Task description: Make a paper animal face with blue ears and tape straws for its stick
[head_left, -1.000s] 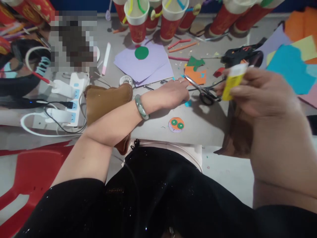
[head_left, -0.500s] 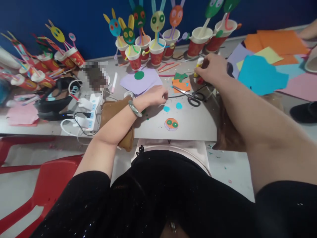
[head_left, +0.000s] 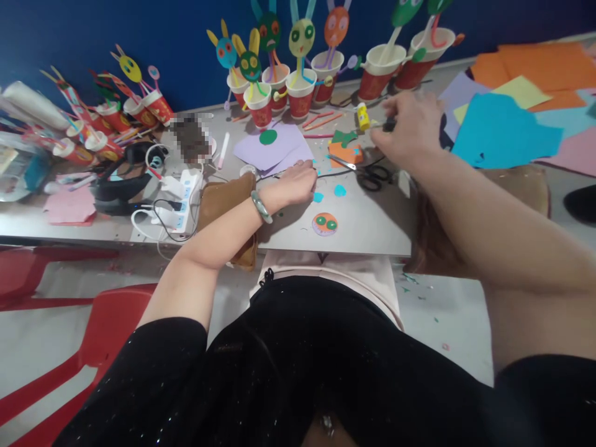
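My left hand (head_left: 298,182), a bangle on its wrist, is lowered to the table with fingers loosely bent. Beside its fingertips lies a small blue paper piece (head_left: 318,197), with another blue paper piece (head_left: 340,190) to the right. My right hand (head_left: 412,124) hovers with thumb and fingers apart over a dark patch I cannot make out. Just left of it is a yellow glue stick (head_left: 362,117), apart from the fingers. Scissors (head_left: 372,177) lie between my hands, blades over an orange paper scrap (head_left: 345,154). Nearer me lies an orange paper face (head_left: 325,223) with green eyes.
Paper cups (head_left: 300,93) holding paper puppets line the blue wall. Purple paper (head_left: 274,149) bears a green circle (head_left: 267,136). A power strip (head_left: 189,198) and brown pouch (head_left: 228,195) are at left; coloured sheets (head_left: 507,133) lie at right. A red chair (head_left: 114,323) stands below.
My right hand has come away from the yellow glue stick, which now shows in full. My left fingers have dropped and flattened towards the table. The whole view has shifted slightly.
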Demonstrator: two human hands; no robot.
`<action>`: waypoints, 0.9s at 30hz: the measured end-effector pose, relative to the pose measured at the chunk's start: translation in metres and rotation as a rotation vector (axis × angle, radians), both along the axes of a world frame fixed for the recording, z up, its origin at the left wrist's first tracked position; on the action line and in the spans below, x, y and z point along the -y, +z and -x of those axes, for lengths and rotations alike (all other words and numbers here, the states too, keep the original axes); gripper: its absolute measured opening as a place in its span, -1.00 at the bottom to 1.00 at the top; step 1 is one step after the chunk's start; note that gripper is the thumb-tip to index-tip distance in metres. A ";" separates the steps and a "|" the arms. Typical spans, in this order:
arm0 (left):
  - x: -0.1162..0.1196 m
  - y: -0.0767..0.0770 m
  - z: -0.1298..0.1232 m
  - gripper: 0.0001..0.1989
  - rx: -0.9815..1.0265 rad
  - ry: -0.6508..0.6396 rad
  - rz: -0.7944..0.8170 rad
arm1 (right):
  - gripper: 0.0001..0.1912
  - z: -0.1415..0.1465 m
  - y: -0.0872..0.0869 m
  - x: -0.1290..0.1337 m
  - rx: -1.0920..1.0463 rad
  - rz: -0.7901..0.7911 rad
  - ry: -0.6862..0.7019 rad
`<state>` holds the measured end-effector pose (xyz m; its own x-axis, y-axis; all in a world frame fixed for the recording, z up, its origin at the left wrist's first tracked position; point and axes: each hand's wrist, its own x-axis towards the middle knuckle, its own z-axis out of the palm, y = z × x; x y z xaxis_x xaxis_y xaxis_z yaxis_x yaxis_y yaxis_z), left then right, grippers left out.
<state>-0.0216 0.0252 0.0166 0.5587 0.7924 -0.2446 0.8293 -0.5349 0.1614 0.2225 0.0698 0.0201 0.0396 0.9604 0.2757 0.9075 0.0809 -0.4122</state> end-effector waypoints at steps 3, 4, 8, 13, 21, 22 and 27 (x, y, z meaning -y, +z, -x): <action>0.000 -0.002 -0.002 -0.75 0.003 0.039 0.026 | -0.85 0.018 0.000 0.026 -0.005 0.101 0.190; 0.001 -0.002 -0.003 -0.75 0.007 0.048 0.027 | -0.87 0.024 -0.002 0.033 -0.017 0.170 0.278; 0.005 -0.003 0.000 -0.76 0.001 0.029 -0.029 | -0.88 0.046 -0.013 0.045 -0.081 0.398 0.467; 0.014 0.002 0.011 -0.74 0.017 -0.012 -0.101 | -0.87 0.060 -0.018 0.042 -0.112 0.521 0.500; 0.028 0.017 0.029 -0.81 0.174 -0.083 -0.206 | -0.65 0.068 -0.006 0.047 -0.463 0.756 0.542; 0.030 0.018 0.030 -0.82 0.198 -0.087 -0.206 | -0.66 0.068 -0.006 0.049 -0.517 0.756 0.562; 0.036 0.013 0.035 -0.75 0.569 -0.007 -0.037 | -0.64 0.064 -0.012 0.057 -0.782 0.691 0.596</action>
<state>-0.0569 -0.0105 0.0297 0.5999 0.7904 0.1241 0.6135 -0.5540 0.5628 0.1583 0.0126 0.0078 -0.5340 0.8202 -0.2053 0.2874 -0.0523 -0.9564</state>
